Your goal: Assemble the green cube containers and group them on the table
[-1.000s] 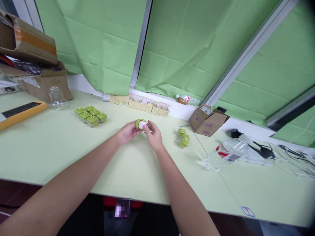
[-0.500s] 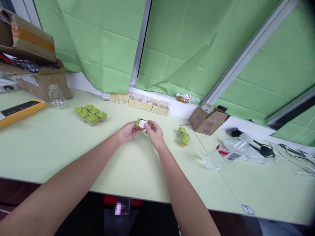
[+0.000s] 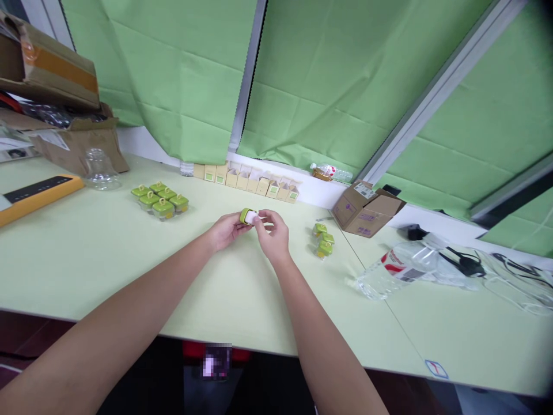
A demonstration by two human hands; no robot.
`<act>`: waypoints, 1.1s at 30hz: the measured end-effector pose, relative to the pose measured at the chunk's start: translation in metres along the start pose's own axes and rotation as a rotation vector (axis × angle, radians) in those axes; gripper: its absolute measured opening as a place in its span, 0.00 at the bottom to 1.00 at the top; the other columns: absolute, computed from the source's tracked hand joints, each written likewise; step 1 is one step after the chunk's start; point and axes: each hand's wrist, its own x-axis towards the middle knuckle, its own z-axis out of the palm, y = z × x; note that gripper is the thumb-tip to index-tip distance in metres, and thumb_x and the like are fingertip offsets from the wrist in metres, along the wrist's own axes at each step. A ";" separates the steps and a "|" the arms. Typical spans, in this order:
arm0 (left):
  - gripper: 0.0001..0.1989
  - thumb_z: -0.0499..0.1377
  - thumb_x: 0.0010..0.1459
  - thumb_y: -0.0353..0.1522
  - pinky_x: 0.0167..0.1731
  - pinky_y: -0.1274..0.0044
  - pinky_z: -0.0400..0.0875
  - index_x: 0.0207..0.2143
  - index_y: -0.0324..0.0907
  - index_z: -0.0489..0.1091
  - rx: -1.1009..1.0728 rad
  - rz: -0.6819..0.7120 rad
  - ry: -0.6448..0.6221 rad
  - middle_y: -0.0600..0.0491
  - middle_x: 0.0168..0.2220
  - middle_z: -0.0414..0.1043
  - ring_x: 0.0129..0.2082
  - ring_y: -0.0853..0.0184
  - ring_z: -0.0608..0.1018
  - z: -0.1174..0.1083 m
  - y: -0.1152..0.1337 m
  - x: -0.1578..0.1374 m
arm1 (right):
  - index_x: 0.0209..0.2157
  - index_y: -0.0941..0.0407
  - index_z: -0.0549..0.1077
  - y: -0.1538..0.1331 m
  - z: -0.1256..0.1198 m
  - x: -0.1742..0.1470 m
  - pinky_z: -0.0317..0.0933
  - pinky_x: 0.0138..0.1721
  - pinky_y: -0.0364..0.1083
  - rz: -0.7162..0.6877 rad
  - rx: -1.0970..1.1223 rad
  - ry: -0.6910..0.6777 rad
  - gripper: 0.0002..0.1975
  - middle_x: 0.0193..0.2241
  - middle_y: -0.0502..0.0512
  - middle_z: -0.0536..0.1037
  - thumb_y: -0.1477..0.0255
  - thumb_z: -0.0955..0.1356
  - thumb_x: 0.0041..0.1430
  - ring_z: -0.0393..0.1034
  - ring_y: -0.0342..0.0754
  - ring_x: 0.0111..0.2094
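Note:
Above the middle of the table, my left hand [image 3: 225,232] is closed around a small green-rimmed container [image 3: 243,216]. A pale pinkish-white piece [image 3: 250,217] shows inside the green rim. My right hand [image 3: 275,235] pinches at that piece with thumb and fingertips; exactly what lies between them is hard to make out. Left of my hands, several small clear containers with green lids and loop handles [image 3: 163,206] stand grouped together. To the right are a few more green-lidded containers [image 3: 324,248].
Small cream cartons [image 3: 253,183] line the back edge. An open cardboard box [image 3: 363,208] and a large plastic bottle [image 3: 395,268] lie right, near cables [image 3: 514,282]. A clear jar [image 3: 101,173], an orange-edged device [image 3: 38,196] and stacked cardboard boxes [image 3: 64,75] are left.
My right hand has shifted slightly right, its fingers now at the right end of the white piece. The left hand keeps its hold on the container.

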 end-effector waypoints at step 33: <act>0.09 0.60 0.53 0.23 0.36 0.81 0.75 0.36 0.35 0.77 0.004 -0.018 0.038 0.47 0.37 0.79 0.35 0.69 0.79 -0.003 -0.002 0.001 | 0.50 0.53 0.72 -0.003 0.003 -0.008 0.69 0.43 0.50 -0.203 -0.362 -0.088 0.17 0.44 0.57 0.78 0.63 0.69 0.60 0.73 0.51 0.43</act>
